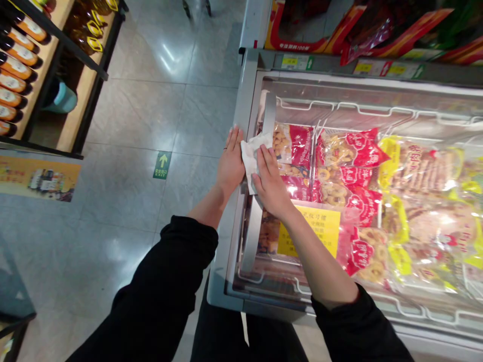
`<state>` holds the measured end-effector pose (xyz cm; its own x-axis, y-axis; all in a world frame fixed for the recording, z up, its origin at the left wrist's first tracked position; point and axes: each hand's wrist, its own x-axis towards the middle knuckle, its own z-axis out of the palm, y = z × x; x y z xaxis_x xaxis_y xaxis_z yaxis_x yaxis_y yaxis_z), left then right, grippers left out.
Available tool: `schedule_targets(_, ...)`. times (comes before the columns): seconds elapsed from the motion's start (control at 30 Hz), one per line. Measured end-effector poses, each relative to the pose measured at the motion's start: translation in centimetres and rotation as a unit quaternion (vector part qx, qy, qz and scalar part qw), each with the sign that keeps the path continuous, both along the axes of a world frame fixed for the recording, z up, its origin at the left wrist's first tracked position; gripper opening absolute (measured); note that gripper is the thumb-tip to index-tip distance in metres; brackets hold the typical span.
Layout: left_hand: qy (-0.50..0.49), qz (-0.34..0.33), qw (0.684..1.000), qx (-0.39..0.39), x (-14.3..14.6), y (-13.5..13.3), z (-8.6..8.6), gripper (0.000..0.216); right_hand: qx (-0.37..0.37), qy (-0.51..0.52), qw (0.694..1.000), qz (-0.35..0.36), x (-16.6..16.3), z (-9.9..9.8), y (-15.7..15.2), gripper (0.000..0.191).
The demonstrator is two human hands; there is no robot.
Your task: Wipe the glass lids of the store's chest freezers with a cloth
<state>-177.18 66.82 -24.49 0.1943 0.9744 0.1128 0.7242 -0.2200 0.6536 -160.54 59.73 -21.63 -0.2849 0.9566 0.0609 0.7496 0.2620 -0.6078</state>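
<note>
My left hand (231, 158) lies flat on the grey rim (230, 221) at the left end of a chest freezer, fingers stretched and close together. Beside it, my right hand (270, 183) presses a white paper wipe (248, 160) against the end of the freezer's clear lid, gripping it under the fingers. The wipe is crumpled and spans from the rim to the grey lid strip (253, 234). Under the right forearm is a yellow notice (324, 223) with printed characters. Red and clear bags of ring-shaped food (372, 251) show through the lid.
Yellow-edged frozen food packs (422, 171) lie farther right in the freezer, among white wire baskets (396, 108). Red display boxes (302, 46) stand behind the freezer. A bottle shelf (60, 37) is at upper left. The tiled floor (139, 110) bears a green exit sign (162, 165).
</note>
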Motion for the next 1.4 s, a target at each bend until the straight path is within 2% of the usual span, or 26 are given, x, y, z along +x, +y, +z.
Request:
schedule_targets(0.2,0.027,-0.012,0.999,-0.035,0.3,0.8,0.4,0.058,0.0,-0.01,1.0,-0.013,0.2,-0.8,4.5,0.072)
schedule_targets(0.27,0.042,-0.014,0.998,-0.042,0.3,0.2,0.9,0.061,-0.002,-0.01,1.0,-0.015,0.0,-0.7,4.2,0.072)
schedule_targets(0.37,0.07,-0.034,0.996,-0.042,-0.1,-2.6,1.8,0.065,-0.011,-0.004,1.0,-0.016,-0.8,0.0,0.2,0.071)
schedule_targets(0.5,0.09,-0.052,0.993,-0.058,-1.2,-9.0,2.9,0.069,-0.026,0.003,1.0,-0.016,-1.9,1.4,-8.0,0.07)
schedule_targets(0.57,0.09,-0.049,0.993,-0.065,-1.7,-12.2,3.2,0.067,-0.034,0.002,0.999,-0.011,-2.2,2.0,-11.1,0.069)
schedule_targets(0.63,0.082,-0.043,0.994,-0.061,-2.1,-14.9,3.2,0.065,-0.042,-0.001,0.999,-0.005,-2.3,2.5,-12.8,0.07)
schedule_targets(0.73,0.063,-0.028,0.996,-0.048,-2.3,-17.0,2.6,0.06,-0.055,-0.009,0.998,-0.005,-2.2,2.9,-13.0,0.071)
schedule_targets(0.9,0.041,-0.019,0.999,-0.019,-2.5,-17.1,1.3,0.059,-0.074,-0.031,0.997,-0.011,-2.6,3.4,-13.2,0.074)
schedule_targets(1.13,0.016,-0.01,0.999,-0.04,-2.6,-17.0,1.1,0.061,-0.067,-0.049,0.996,-0.012,-3.9,3.0,-19.9,0.074)
schedule_targets(1.23,0.017,-0.016,0.999,-0.049,-2.8,-16.8,0.4,0.063,-0.059,-0.047,0.997,-0.015,-4.1,2.5,-20.1,0.073)
schedule_targets(1.4,0.004,-0.019,1.0,-0.005,-3.6,-16.1,-1.0,0.06,-0.036,-0.048,0.998,-0.023,-4.1,2.0,-20.0,0.069)
